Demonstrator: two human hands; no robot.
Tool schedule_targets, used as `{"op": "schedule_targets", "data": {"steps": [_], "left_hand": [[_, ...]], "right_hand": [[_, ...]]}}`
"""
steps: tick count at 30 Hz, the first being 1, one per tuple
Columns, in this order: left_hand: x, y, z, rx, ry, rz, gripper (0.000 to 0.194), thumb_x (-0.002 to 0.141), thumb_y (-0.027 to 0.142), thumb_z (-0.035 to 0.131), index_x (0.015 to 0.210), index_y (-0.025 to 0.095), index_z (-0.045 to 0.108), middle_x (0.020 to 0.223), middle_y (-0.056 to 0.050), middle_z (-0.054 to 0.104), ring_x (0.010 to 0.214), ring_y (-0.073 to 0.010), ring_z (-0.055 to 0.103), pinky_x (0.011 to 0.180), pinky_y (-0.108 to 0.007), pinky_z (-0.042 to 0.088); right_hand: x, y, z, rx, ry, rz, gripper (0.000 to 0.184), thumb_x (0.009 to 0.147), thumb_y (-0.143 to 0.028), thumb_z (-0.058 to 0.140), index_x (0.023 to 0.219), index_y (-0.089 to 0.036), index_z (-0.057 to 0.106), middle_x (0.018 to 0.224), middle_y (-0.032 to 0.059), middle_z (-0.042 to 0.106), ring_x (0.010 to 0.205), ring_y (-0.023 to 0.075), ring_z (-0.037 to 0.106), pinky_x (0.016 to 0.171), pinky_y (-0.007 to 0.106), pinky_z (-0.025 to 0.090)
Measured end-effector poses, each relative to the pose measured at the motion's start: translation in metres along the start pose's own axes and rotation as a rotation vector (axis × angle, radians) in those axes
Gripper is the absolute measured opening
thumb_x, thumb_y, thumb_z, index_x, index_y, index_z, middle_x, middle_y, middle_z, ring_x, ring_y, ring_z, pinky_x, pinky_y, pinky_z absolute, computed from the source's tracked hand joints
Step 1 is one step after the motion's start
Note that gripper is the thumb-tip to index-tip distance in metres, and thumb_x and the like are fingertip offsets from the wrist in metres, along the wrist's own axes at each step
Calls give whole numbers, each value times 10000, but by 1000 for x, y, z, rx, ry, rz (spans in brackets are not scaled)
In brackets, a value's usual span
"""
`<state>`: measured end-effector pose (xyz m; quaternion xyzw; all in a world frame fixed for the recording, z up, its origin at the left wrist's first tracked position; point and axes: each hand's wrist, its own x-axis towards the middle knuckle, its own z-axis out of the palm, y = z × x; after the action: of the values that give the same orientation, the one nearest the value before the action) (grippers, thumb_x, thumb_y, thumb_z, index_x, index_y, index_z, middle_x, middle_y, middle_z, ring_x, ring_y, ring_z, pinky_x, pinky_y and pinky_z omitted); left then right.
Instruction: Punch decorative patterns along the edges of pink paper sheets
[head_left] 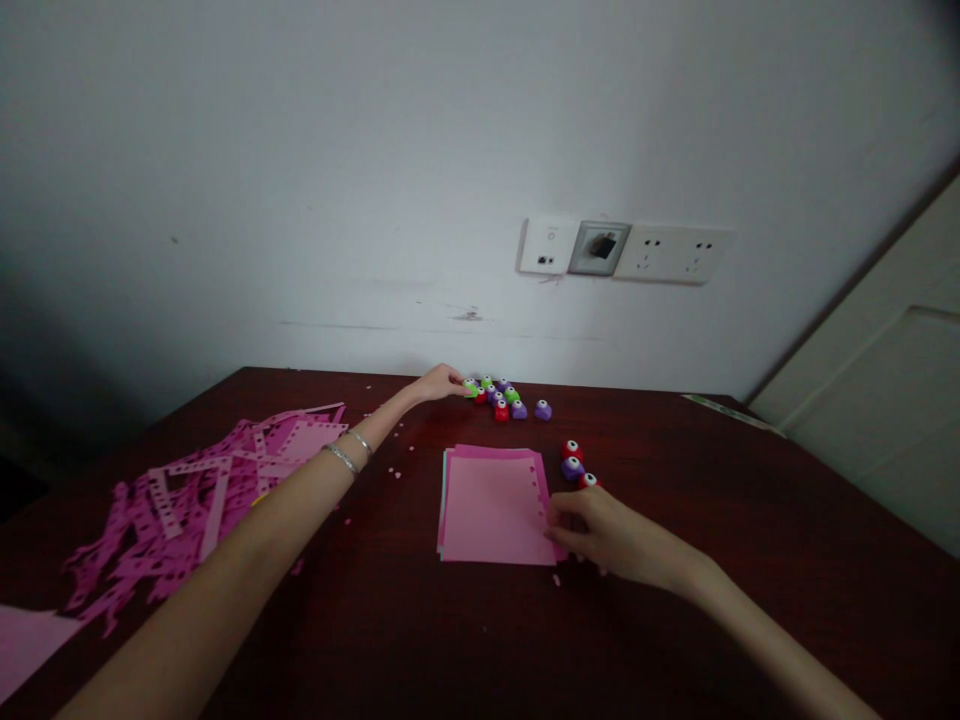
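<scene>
My left hand (444, 383) reaches to the back of the table. Its thumb and fingers close on a green craft punch (470, 386) at the left end of a cluster of small punches. Beside it sit a red punch (501, 411) and a purple punch (518, 410), among several others. My right hand (600, 530) rests at the right edge of a stack of square pink paper (491, 510), its fingers curled together; whatever lies between the fingertips is too small to tell. Small holes run along the top sheet's right edge. Just behind that hand stands another purple punch (572, 468).
A tangled heap of punched pink paper strips (180, 500) covers the table's left side. Another pink sheet (30, 640) lies at the near left corner. Tiny paper bits (397, 474) are scattered on the dark table (390, 630). Behind it rises a wall with sockets (660, 254).
</scene>
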<state>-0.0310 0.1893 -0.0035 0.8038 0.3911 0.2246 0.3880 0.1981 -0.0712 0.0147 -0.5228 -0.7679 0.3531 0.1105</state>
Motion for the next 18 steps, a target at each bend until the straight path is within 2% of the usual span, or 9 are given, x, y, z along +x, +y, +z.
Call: {"op": "schedule_targets", "data": {"steps": [3,6,11,14,18], "left_hand": [[-7,25,-1,51,-40,84,309,599,411,678,612,103,644,510,39,484,543,-88,376,520,-227,239],[-25,59,3,63,-136,199,316,661,425,638,653,110,656,545,18,512,551,-89,389,533,-236,264],[-67,107,26,115,-222,303,304,667,422,649,774,138,662,645,0,561,593,-98,444,541,-233,307],[-87,122,43,169,-279,353,279,690,398,636,799,143,658,675,-7,568,614,-102,474,553,-229,342],[-97,131,56,212,-303,435,263,694,380,643,807,144,665,716,-17,572,659,-110,493,587,-229,372]], "right_hand": [[-3,0,-5,53,39,23,249,856,-363,454,752,-155,542,681,16,549,495,82,490,372,163,372],[-6,-1,-12,101,86,45,284,854,-408,449,768,-154,545,683,18,560,483,84,496,365,170,399],[-6,-5,-19,147,213,30,281,849,-413,457,854,-156,572,697,17,555,557,99,522,383,160,452],[-4,-8,-18,182,301,-21,271,825,-401,498,933,-168,583,753,21,559,565,95,516,373,158,470],[-2,-10,-15,245,375,-55,324,786,-378,563,1046,-186,560,776,21,561,527,84,509,381,182,503]]}}
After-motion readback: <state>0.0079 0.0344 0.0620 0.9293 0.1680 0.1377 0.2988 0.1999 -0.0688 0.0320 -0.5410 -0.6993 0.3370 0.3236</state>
